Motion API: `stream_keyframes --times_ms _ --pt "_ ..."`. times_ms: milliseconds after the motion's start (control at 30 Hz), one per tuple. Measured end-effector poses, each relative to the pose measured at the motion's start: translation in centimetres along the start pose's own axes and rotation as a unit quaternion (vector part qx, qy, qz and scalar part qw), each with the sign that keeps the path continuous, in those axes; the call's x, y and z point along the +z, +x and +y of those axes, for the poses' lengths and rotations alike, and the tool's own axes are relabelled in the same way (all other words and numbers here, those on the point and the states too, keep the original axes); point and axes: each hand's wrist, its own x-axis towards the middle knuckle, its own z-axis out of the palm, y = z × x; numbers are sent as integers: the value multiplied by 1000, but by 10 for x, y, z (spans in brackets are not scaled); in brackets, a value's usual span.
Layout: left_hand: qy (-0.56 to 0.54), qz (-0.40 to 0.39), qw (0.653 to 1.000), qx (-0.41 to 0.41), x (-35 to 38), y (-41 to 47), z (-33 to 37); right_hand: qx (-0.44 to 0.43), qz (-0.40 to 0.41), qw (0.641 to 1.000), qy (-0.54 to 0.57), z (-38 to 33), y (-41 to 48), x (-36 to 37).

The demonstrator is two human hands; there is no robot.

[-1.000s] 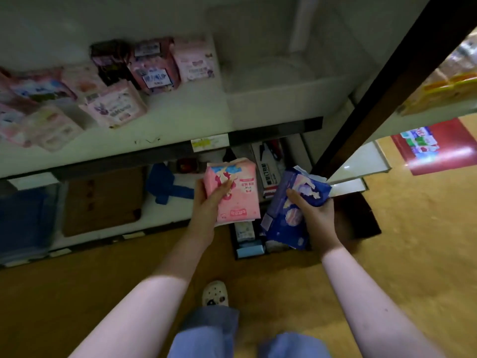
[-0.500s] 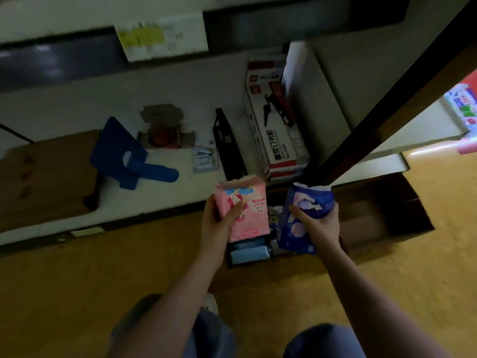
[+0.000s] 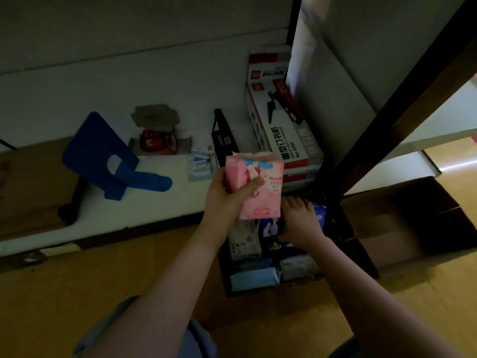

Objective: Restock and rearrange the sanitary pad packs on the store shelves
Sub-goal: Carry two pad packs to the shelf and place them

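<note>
Pink pack (image 3: 258,187), head view: you are gripping it in your left hand (image 3: 227,197), thumb across its front, above the floor box (image 3: 224,276), while your right hand (image 3: 300,218) is lying on a blue pack (image 3: 271,228) inside, grip indiscernible; shelving is probably barely starting.

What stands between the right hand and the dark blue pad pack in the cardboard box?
Nothing visible: the right hand is on the dark blue pad pack; the left hand holds the pink pad pack beside it.
</note>
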Motion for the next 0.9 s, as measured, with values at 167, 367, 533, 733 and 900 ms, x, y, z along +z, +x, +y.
stream_keyframes --times_ms 167,367,533,733,900 --pt "43 -4 999 -4 9 3 -7 -32 -37 998 -50 8 6 15" --pt "68 -4 997 -25 25 2 -12 60 121 892 431 21 -3 -13" --pt "71 -60 993 -70 34 4 -28 43 -66 721 689 22 -48 -62" --pt "152 -117 976 -105 41 6 -38 68 -23 775 628 33 -57 -53" --pt "221 -141 959 -110 37 6 -33 45 -84 864 495 52 -63 -49"
